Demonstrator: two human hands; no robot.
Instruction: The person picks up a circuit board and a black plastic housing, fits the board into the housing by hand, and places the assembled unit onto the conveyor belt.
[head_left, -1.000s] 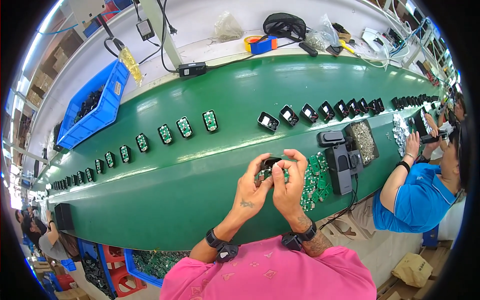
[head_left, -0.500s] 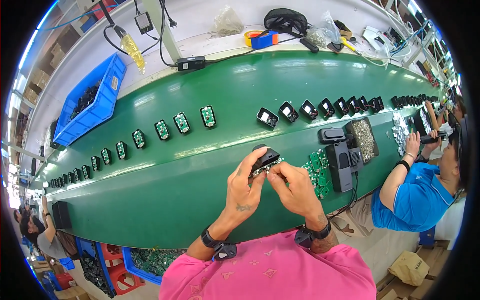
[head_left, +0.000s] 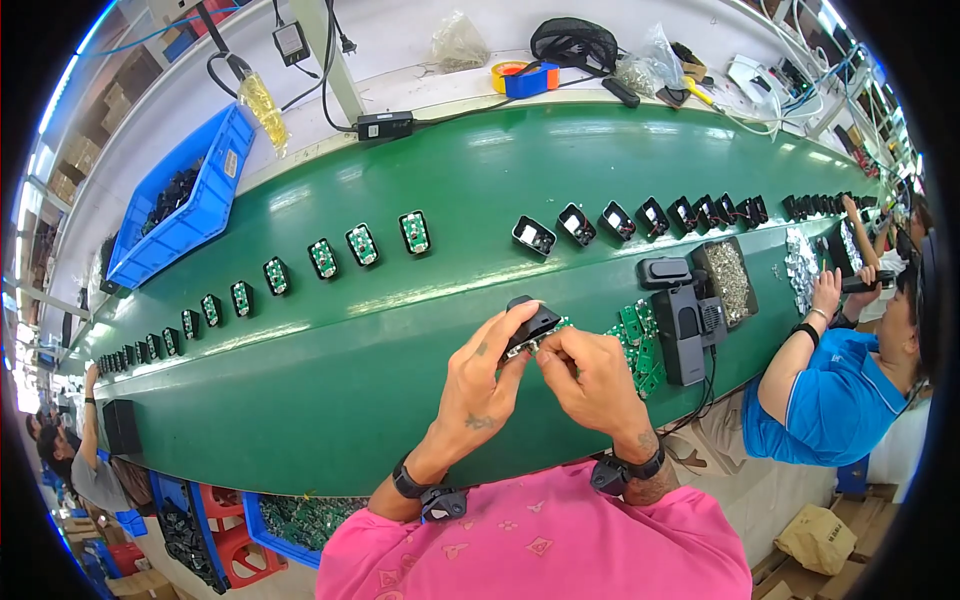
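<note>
My left hand (head_left: 482,378) is closed around a small black plastic housing (head_left: 540,322), held tilted above the green bench. Against the housing's lower edge, my right hand (head_left: 592,380) has its thumb and fingers pinched together. A bit of green circuit board (head_left: 564,323) shows beyond the right fingertips, and most of it is hidden by the hand. Loose green circuit boards (head_left: 646,372) lie in a heap right of that hand. Farther off, open black housings (head_left: 533,235) with white parts inside stand in a row. Housings fitted with green boards (head_left: 414,232) form another row to the left.
A black corded device (head_left: 683,340) stands beside the board heap, near a tray of small metal parts (head_left: 749,285). A blue bin (head_left: 228,170) sits at the back left. A co-worker in blue (head_left: 835,385) works at the right; another person (head_left: 85,455) is at the far left.
The housing has tilted slightly in my left hand, and both hands stay in nearly the same place. The person at the far left has stretched an arm farther toward the housings there.
</note>
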